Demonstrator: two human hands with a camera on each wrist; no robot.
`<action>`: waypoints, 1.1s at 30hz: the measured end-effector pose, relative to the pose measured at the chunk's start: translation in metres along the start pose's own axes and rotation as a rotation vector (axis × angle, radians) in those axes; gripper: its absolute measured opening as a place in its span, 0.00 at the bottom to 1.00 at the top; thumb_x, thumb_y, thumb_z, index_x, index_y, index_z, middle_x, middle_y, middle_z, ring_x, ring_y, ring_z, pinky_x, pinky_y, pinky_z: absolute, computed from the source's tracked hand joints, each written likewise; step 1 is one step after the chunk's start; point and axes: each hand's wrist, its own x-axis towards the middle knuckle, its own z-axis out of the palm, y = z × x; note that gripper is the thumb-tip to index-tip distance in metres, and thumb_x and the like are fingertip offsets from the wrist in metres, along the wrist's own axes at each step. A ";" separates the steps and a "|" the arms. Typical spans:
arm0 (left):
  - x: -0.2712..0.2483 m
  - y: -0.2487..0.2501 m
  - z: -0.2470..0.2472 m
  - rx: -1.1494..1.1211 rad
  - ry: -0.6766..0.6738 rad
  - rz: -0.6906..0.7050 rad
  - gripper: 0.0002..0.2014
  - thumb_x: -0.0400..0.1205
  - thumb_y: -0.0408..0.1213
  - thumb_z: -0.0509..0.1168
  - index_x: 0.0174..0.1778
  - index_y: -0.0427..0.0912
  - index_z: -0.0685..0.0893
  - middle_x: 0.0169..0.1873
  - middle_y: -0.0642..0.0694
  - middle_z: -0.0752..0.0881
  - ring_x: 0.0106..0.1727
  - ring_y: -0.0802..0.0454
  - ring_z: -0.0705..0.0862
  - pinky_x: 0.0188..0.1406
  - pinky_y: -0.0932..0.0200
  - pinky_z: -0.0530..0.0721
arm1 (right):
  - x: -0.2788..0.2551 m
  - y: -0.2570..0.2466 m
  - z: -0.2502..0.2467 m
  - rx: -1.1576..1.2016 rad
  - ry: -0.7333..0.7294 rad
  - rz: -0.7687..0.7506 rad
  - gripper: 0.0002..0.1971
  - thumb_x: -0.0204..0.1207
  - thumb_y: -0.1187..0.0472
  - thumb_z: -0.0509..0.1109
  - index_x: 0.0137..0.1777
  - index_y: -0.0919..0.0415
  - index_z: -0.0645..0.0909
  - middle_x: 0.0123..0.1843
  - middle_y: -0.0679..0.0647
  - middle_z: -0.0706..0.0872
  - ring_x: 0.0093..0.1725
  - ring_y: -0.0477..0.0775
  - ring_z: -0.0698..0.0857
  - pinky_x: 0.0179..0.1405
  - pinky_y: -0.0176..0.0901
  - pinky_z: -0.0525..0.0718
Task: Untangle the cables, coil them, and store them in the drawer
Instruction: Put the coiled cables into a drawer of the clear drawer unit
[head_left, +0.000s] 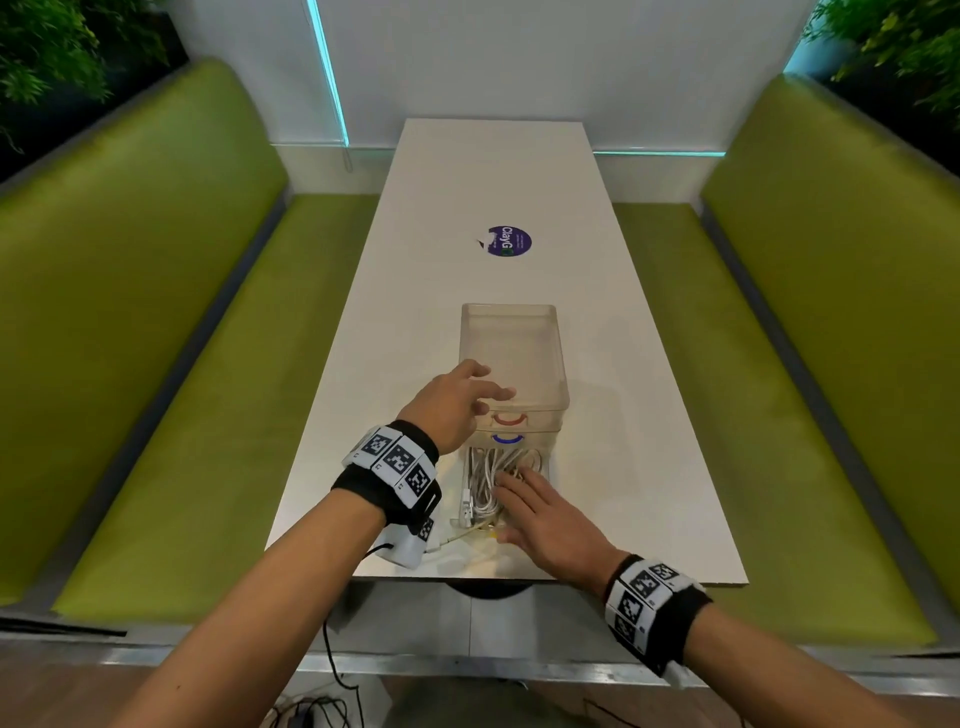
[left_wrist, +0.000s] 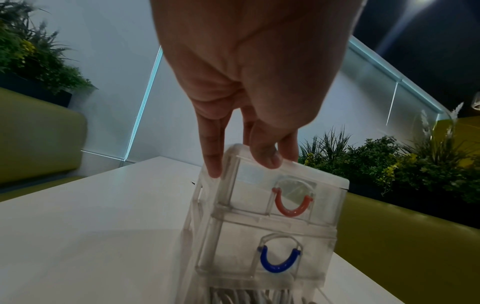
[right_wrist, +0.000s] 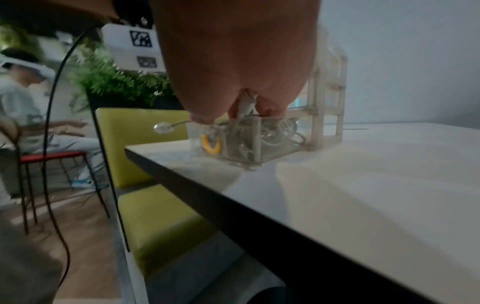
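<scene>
- The white table carries a clear three-drawer cabinet near its front edge.
- The bottom drawer, yellow-handled, is pulled out toward that edge and holds the white cables.
- Your left hand rests straight fingers on the cabinet's top front corner, grasping nothing.
- Your right hand presses flat, relaxed fingers onto the cables.

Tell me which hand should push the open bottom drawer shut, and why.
Right, probably. The right hand already lies flat on the white cables in the pulled-out bottom drawer, beside its front. The left hand is busy on top of the clear drawer unit, steadying it.
</scene>
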 end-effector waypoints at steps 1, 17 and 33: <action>-0.001 0.000 0.000 -0.001 0.000 0.001 0.29 0.79 0.18 0.57 0.67 0.53 0.82 0.72 0.49 0.71 0.51 0.53 0.86 0.46 0.71 0.71 | -0.002 0.001 0.005 -0.009 -0.026 -0.008 0.30 0.85 0.41 0.47 0.69 0.64 0.75 0.77 0.63 0.73 0.75 0.67 0.72 0.73 0.61 0.73; -0.002 -0.001 -0.001 -0.030 0.006 -0.013 0.29 0.78 0.17 0.56 0.67 0.53 0.82 0.75 0.49 0.70 0.50 0.54 0.85 0.51 0.64 0.77 | 0.019 -0.006 -0.014 0.025 0.095 0.008 0.16 0.76 0.51 0.67 0.58 0.60 0.82 0.64 0.61 0.82 0.64 0.63 0.81 0.57 0.52 0.86; -0.001 -0.002 -0.001 -0.046 0.003 0.021 0.28 0.78 0.17 0.57 0.66 0.50 0.83 0.73 0.45 0.71 0.49 0.47 0.87 0.58 0.59 0.79 | 0.000 0.019 -0.022 0.473 0.316 0.447 0.05 0.71 0.67 0.73 0.40 0.55 0.83 0.39 0.48 0.84 0.42 0.50 0.79 0.39 0.41 0.76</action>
